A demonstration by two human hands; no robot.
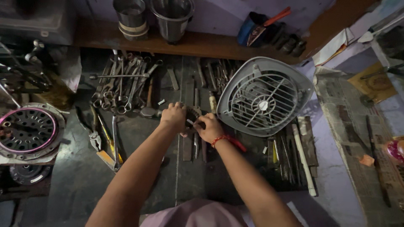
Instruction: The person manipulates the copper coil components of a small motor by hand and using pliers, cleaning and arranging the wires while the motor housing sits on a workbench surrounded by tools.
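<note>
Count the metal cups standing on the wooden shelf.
2: one metal cup at the shelf's left, another metal cup just right of it; the frame crops both tops.

Only one view is given, taken from a camera worn on the person's head. The scene is looked down on steeply, almost from straight above, facing forward toward a wooden shelf [202, 44] along the top of the frame. The dark table [84, 176] is seen from close range (about arm's reach), with both forearms entering from the bottom edge and meeting near the centre. A grey fan housing [265, 98] is framed right of centre, and a perforated round disc [27, 130] is cut off at the left edge.
</note>
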